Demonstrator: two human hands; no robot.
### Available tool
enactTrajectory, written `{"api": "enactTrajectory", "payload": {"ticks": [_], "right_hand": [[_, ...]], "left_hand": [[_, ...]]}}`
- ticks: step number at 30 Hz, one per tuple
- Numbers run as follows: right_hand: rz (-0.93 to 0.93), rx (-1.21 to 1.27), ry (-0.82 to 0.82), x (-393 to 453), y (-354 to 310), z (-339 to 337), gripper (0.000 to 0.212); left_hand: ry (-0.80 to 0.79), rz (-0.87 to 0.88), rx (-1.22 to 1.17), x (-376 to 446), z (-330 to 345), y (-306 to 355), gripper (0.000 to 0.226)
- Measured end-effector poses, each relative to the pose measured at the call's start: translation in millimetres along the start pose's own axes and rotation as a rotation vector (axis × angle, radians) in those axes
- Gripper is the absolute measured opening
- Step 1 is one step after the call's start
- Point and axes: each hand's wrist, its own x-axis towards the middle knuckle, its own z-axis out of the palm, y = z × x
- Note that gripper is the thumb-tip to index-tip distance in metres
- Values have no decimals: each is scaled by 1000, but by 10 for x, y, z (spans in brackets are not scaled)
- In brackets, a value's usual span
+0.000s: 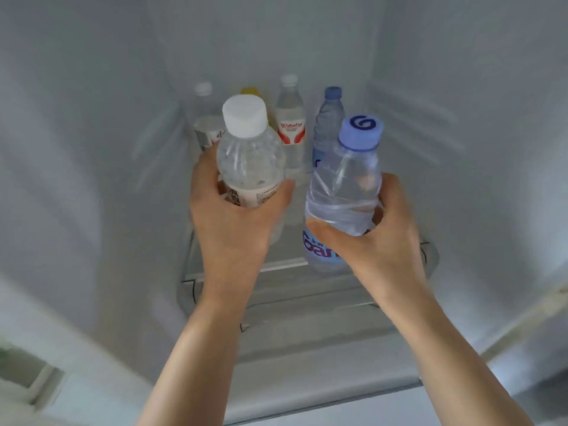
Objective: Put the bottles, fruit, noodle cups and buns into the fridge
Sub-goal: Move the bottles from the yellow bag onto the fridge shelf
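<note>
Hands inside fridge (92, 149), white smooth plastic walls with moulded ribs on both sides. Left hand (236, 222) wrapped around white-cap bottle (249, 155): clear ribbed plastic, round, white printed label under the fingers, upright with a slight tilt. Right hand (384, 238) wrapped around blue-cap bottle (344, 192): clear plastic with swirled ridges, pale-blue cap with dark "G" swirl, blue label showing below the hand. The two bottles are near each other, not touching. Both are held above glass shelf (276, 290), clear with a pale front trim. Beyond the hands, at the back of the shelf, more upright bottles: red-label bottle (290, 124), clear with white cap, and blue bottle (327, 127) past the right hand; past the left hand, grey-cap bottle (204, 118) and yellow cap (250, 91), mostly hidden.
</note>
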Motion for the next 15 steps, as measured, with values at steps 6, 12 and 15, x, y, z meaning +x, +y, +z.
{"api": "enactTrajectory", "payload": {"ticks": [6, 12, 15], "right_hand": [[31, 39, -7, 330, 197, 302, 52], [-2, -55, -76, 487, 404, 502, 55], [20, -55, -101, 527, 486, 562, 58]], "left_hand": [[26, -87, 2, 215, 126, -275, 69], [101, -126, 97, 323, 182, -527, 69], [105, -126, 120, 364, 176, -613, 70]]}}
